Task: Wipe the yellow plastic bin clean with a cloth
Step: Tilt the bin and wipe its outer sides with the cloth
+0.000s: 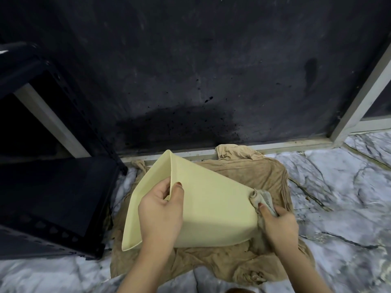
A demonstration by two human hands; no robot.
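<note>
1. View from above, looking down at two bare hands working low over a marble-patterned floor.
2. A pale yellow bin is tipped on its side over a tan towel spread on the floor. Its open mouth faces left and its base points right.
3. The left hand reaches in from the bottom edge, forearm angled up and slightly right. It is closed on the bin's rim: the thumb lies on the outer wall, the other fingers curl inside the mouth.
4. The right hand comes in from the lower right, wrist bent inward. It is clenched around a small grey cloth, bunched between thumb and fingers.
5. The cloth presses against the bin's right corner, where the base meets the side wall.
6. The towel is crumpled and stained, and reaches back to a pale metal door frame.
7. Behind the frame stands a dark, grimy panel with black spatter near its lower edge.
8. A dark metal rack stands to the left, just beside the towel.
</note>
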